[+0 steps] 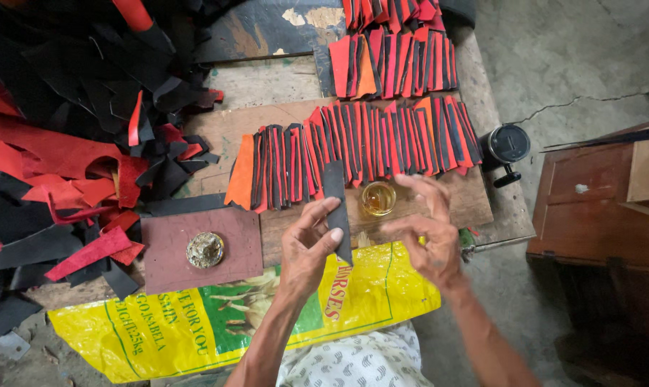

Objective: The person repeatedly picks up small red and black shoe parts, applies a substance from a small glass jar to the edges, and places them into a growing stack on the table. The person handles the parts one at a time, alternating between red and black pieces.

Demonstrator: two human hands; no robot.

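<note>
My left hand (pixel 306 247) is shut on a black leather strip (pixel 337 204), held upright between thumb and fingers above the wooden bench (pixel 289 86). My right hand (pixel 428 229) hovers just to the right of it, fingers spread and curled, holding nothing. A small round tin of yellowish glue (pixel 377 198) sits on the board between the two hands. Behind it lie rows of overlapping red and black leather strips (pixel 360 150), with a second batch (pixel 396 64) further back.
A heap of black and red leather scraps (pixel 66 143) covers the left side. A brown square pad (pixel 174 254) carries a round metal lid (pixel 205 249). A yellow printed sack (pixel 217 326) drapes the front edge. A black cylinder (pixel 506 145) and brown wooden cabinet (pixel 590 208) stand right.
</note>
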